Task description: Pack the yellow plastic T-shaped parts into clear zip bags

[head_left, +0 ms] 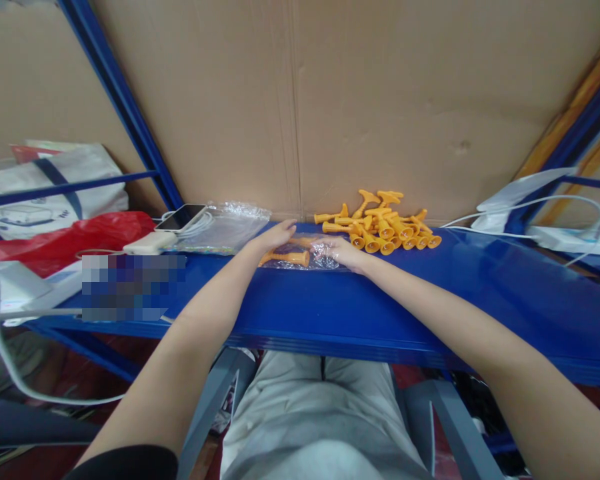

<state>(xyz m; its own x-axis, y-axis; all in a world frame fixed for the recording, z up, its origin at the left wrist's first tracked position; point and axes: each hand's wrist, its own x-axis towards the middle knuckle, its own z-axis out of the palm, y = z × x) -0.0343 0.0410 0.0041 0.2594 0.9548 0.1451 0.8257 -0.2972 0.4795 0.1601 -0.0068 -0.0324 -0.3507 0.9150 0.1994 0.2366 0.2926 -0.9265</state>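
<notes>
Closest of all: pale grey trousers (305, 393) on the wearer's lap, centre of the clock used below, by the near edge of a blue tabletop (300, 307). At 12 o'clock on it, a clear plastic bag (317, 257) with at least 1 orange piece (291, 257), flared at 1 end, showing through the film. Apart from each other at opposite ends of that bag: left hand (281, 233) on the left, right hand (341, 252) at the crumpled right end. Cannot tell how firmly either closes on the film. At 1 o'clock, just beside the right hand, a heap of orange pieces (383, 225), loose on the tabletop, many flared ends facing the lap. At 11 o'clock, flat clear plastic (230, 227), contents unreadable, beside a phone (184, 217). At 10 o'clock, a red plastic bag (115, 233), contents hidden; behind it, a white cloth bag (97, 175) with flat items showing at the top.
</notes>
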